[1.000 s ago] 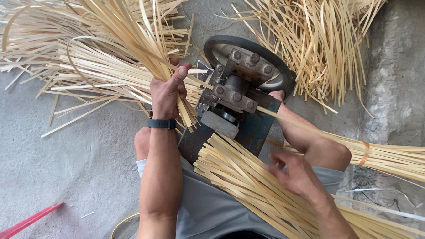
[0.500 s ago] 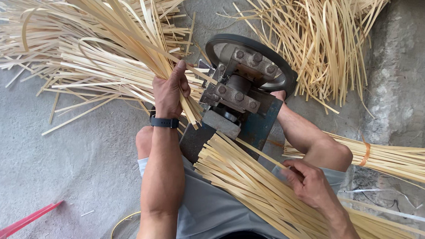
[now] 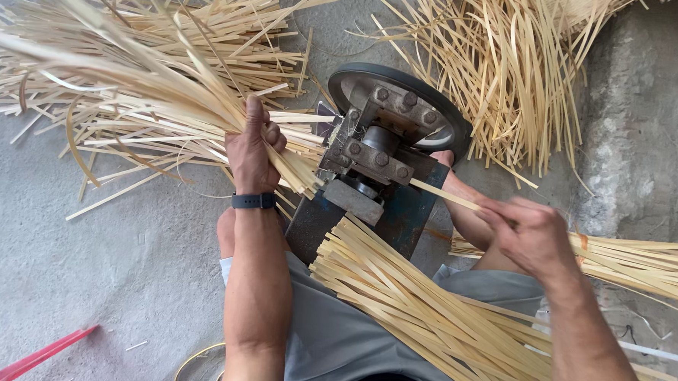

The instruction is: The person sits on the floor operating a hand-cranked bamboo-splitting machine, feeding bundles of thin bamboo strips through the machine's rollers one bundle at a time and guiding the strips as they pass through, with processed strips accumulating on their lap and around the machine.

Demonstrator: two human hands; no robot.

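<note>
My left hand (image 3: 253, 152), with a dark band on its wrist, grips a thick bundle of pale bamboo strips (image 3: 130, 90) that fans out to the upper left, right beside a small metal roller machine (image 3: 375, 150) with bolts and a black wheel. My right hand (image 3: 531, 237) pinches one bamboo strip (image 3: 445, 194) whose far end meets the machine's right side. A flat stack of strips (image 3: 425, 308) lies across my lap, under both forearms.
More loose strips are heaped at the top right (image 3: 504, 68). A tied bundle (image 3: 648, 261) lies at the right edge. A red stick (image 3: 38, 356) rests on the grey concrete floor at the lower left. A rough stone wall (image 3: 646, 128) stands at the right.
My right hand has lifted from the stack on my lap and now holds a single strip up at the machine's right side. My left hand keeps its grip on the bundle.
</note>
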